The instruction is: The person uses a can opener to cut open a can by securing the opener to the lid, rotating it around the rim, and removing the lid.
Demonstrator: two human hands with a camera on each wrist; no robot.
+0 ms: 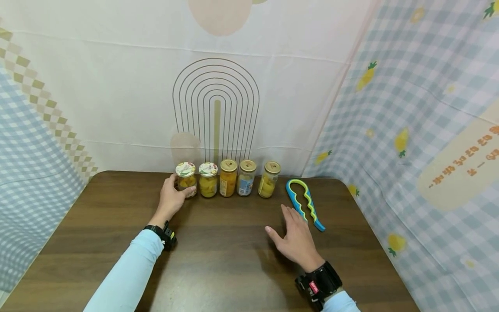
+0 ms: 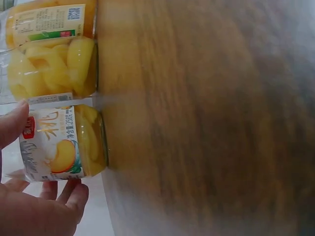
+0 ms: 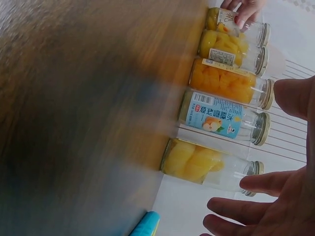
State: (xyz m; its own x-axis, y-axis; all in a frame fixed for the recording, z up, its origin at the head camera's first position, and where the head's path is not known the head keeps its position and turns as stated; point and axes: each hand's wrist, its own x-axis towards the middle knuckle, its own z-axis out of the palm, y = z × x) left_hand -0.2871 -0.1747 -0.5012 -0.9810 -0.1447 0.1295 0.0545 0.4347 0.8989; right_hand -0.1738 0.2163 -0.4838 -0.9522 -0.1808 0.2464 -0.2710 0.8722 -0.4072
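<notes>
At the far left end of the row of jars, the left hand (image 1: 169,201) is clamped on the end jar (image 1: 186,179), thumb on its near side, fingers round the left. Lid's on, and it looks upright on the table (image 1: 218,247), though I can't tell if it's lifted a hair. So I'd call this the taking-hold step.

Meanwhile, over on the right, the right hand (image 1: 296,240) is empty, thumb well apart from the fingers. It's just beside that blue-and-green tool (image 1: 312,209) (jar opener, maybe?). Can't tell if the fingertips touch it. The two hands are well apart.

IMO moving that jar calls for a firm grip and a straight lift or a pull toward the near side, because the next jar (image 1: 208,184) stands close on the right and could get bumped. The glass looks smooth, so slipping's a risk too. Using the tool would need the right fingers to close round it.
</notes>
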